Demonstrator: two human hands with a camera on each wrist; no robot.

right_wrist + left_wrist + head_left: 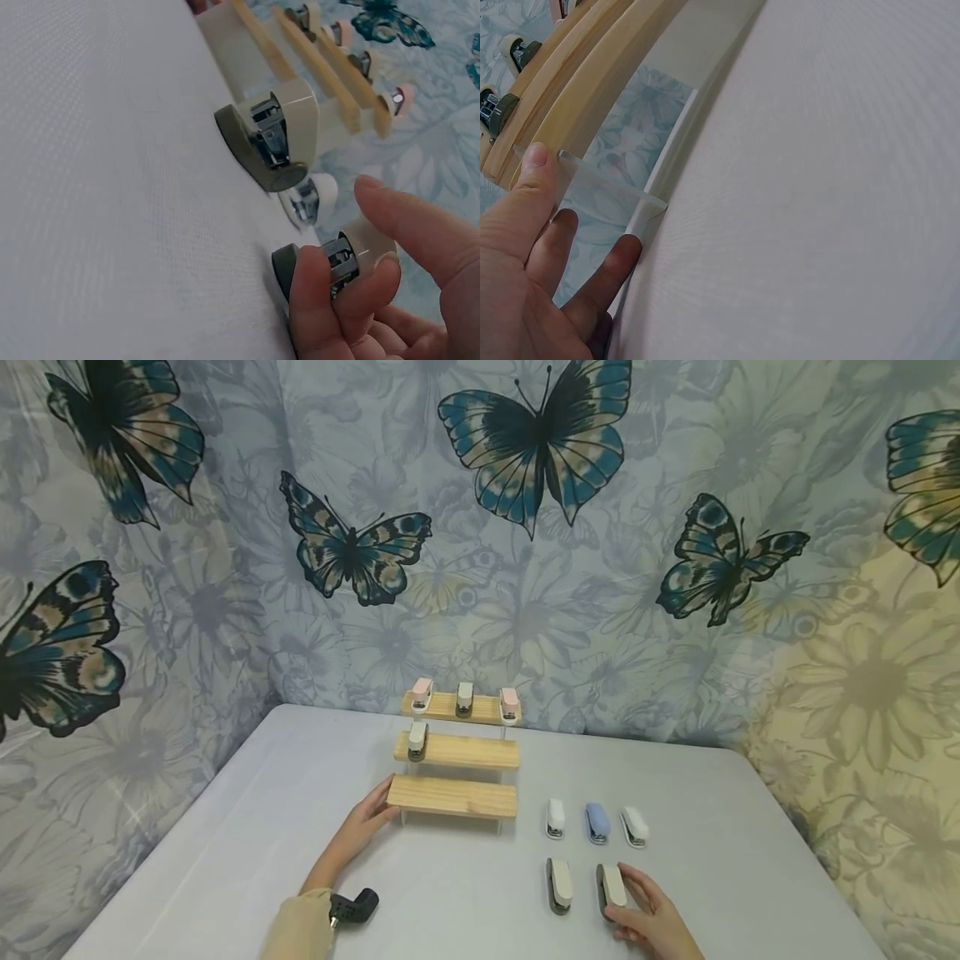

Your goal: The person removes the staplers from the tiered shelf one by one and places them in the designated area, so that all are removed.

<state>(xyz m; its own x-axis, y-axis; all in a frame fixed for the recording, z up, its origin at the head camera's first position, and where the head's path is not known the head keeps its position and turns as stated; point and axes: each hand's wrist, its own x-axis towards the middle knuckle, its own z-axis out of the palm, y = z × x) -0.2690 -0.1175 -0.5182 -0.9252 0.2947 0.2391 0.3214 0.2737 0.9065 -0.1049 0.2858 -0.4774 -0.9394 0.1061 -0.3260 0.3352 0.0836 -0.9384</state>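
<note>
Cream stapler [613, 887] gripped at the right, tiered wooden stand [452, 797] held at the left

The stapler lies at the near right of the white counter [712, 802], just beside a matching cream stapler [559, 885]; whether its base is slightly lifted cannot be told. The right hand [656, 914] has its fingers curled about the body's right side and near end. The left hand [363, 818] clasps the left end of the stand's lowest shelf, thumb to the front edge, fingers around the end.

The stapler looks light and stiff, probably a smooth plastic shell over metal works, so a little slippery but hardly fragile. Its sprung top may give if squeezed from above; the sides of the body seem the better hold. The stand's wood looks rigid, its clear legs perhaps more brittle, so the shelf end is a sensible grip.

No brand, label or writing can be read on either one.
</note>
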